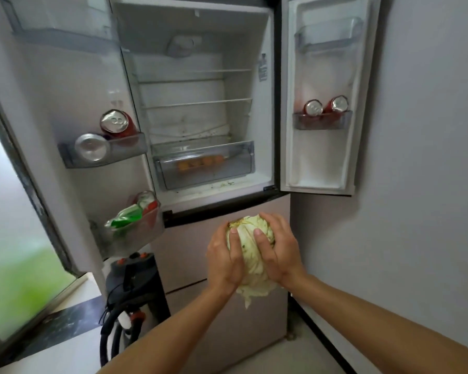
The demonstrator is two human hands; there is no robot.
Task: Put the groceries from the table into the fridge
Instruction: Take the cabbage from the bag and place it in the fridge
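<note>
**Cabbage held at the open fridge**

On the head view I see both hands clasped round a pale green cabbage (pixel 250 249), held in the air near the camera, below the open compartment. The left hand (pixel 223 261) curls round its left side, thumb laid across the near face. The right hand (pixel 277 255) wraps the right side the same way. The fridge (pixel 184 90) stands with both doors swung wide. In the far crisper drawer (pixel 203 171) lie small orange things (pixel 200 161), perhaps fruit, blurred behind the plastic. The left-door cans (pixel 115 124) sit in a bin and the right-door cans (pixel 326 106) in another. A green packet (pixel 125 217) sits in the lower left bin.
</note>
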